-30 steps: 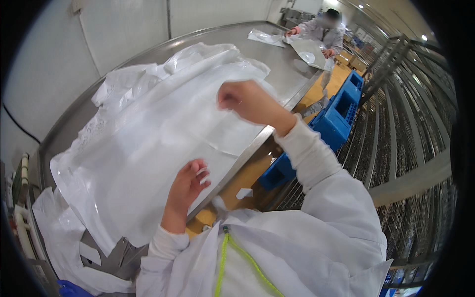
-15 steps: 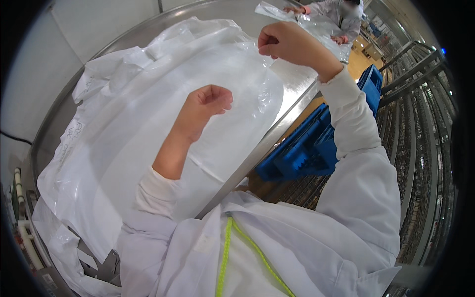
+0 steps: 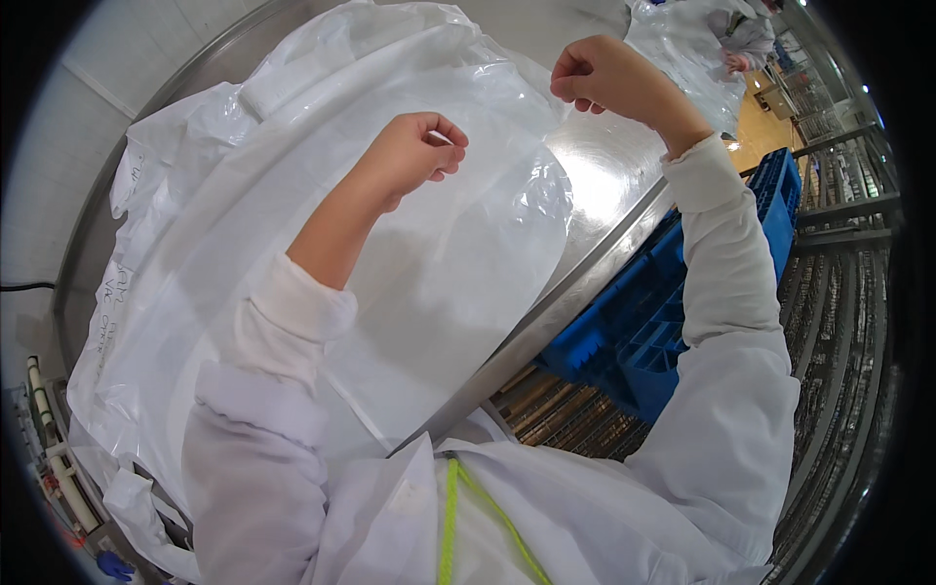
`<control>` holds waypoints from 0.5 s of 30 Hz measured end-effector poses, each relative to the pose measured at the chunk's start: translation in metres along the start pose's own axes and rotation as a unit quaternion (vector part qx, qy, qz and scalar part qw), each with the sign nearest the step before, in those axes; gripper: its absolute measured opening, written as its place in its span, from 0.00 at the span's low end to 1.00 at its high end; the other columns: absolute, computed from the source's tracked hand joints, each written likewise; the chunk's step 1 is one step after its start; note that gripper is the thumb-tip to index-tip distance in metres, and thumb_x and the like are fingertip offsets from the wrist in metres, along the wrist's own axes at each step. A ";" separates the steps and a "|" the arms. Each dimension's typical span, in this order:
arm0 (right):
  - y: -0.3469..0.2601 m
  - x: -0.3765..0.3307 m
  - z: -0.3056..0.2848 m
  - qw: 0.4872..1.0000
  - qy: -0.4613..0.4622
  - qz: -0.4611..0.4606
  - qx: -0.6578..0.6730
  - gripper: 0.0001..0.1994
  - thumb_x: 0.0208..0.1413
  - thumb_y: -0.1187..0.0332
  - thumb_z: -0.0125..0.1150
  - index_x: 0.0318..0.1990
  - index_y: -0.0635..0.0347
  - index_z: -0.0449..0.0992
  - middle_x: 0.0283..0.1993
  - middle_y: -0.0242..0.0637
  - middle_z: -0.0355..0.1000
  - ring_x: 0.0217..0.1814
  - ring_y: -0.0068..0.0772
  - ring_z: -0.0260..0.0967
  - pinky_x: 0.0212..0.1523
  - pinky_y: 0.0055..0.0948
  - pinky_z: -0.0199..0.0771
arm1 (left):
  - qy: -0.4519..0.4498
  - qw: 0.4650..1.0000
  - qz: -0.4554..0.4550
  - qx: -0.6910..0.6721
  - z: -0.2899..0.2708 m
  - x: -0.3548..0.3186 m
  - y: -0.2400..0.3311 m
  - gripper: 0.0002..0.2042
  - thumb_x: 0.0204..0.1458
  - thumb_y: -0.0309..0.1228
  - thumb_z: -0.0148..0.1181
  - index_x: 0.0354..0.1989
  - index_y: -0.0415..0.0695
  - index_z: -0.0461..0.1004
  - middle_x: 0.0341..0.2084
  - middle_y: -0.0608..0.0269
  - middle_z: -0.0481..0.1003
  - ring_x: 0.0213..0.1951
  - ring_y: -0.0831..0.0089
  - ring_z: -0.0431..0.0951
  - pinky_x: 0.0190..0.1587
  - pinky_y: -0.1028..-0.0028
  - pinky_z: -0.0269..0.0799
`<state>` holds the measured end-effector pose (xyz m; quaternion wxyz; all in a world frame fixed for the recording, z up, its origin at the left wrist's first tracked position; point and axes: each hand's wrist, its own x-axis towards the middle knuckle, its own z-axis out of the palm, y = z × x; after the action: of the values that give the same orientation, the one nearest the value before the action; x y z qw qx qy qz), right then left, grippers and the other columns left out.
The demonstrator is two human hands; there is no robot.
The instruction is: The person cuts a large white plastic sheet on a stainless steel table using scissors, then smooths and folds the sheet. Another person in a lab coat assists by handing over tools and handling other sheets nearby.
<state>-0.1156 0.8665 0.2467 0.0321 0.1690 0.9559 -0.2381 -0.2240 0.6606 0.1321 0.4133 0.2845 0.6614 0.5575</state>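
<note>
Bright, even light falls from overhead and casts only soft shadows. Glare flares on the bare steel tabletop (image 3: 609, 171) near its right edge and glints on the clear plastic sheet (image 3: 458, 263). Fisheye bending curves the tabletop's edge; black vignette fills the corners. Focus stays sharp.

Plastic sheets (image 3: 292, 224) hide most of the tabletop (image 3: 604, 166). The blue crate (image 3: 673, 302) lies partly behind the right sleeve. A distant person (image 3: 726, 39) is cut off at the top edge.
</note>
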 end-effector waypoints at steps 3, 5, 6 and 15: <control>0.009 0.011 -0.002 0.999 0.027 -0.033 -0.013 0.06 0.50 0.70 0.58 0.30 0.64 0.74 0.22 0.30 0.70 0.23 0.18 0.67 0.25 0.18 0.67 | 0.039 0.998 -0.028 0.035 0.007 0.019 0.005 0.07 0.47 0.25 0.58 0.34 0.38 0.72 0.27 0.62 0.73 0.31 0.76 0.73 0.35 0.77 0.69; 0.017 0.017 -0.002 0.996 0.053 -0.049 -0.053 0.07 0.50 0.69 0.59 0.29 0.64 0.74 0.22 0.30 0.70 0.23 0.18 0.66 0.24 0.18 0.66 | 0.082 0.994 -0.025 0.063 0.010 0.028 0.008 0.08 0.48 0.27 0.58 0.36 0.38 0.72 0.26 0.64 0.73 0.30 0.78 0.72 0.35 0.78 0.68; 0.005 0.019 -0.002 0.993 0.063 -0.063 -0.073 0.07 0.50 0.69 0.59 0.29 0.64 0.74 0.21 0.30 0.70 0.23 0.18 0.66 0.24 0.18 0.66 | 0.085 0.994 -0.024 0.067 0.006 0.031 0.004 0.08 0.48 0.27 0.58 0.36 0.38 0.72 0.26 0.64 0.73 0.30 0.78 0.72 0.35 0.77 0.68; 0.039 0.030 0.019 0.995 0.061 -0.063 -0.043 0.07 0.51 0.67 0.58 0.29 0.62 0.74 0.23 0.30 0.70 0.22 0.18 0.64 0.23 0.17 0.64 | 0.049 0.990 -0.069 0.116 -0.002 0.027 -0.002 0.04 0.49 0.29 0.56 0.30 0.42 0.72 0.24 0.68 0.71 0.28 0.78 0.69 0.34 0.77 0.66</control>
<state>-0.1309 0.8995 0.2077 -0.0344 0.1217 0.9740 -0.1880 -0.2386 0.6815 0.1244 0.3826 0.2563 0.7589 0.4605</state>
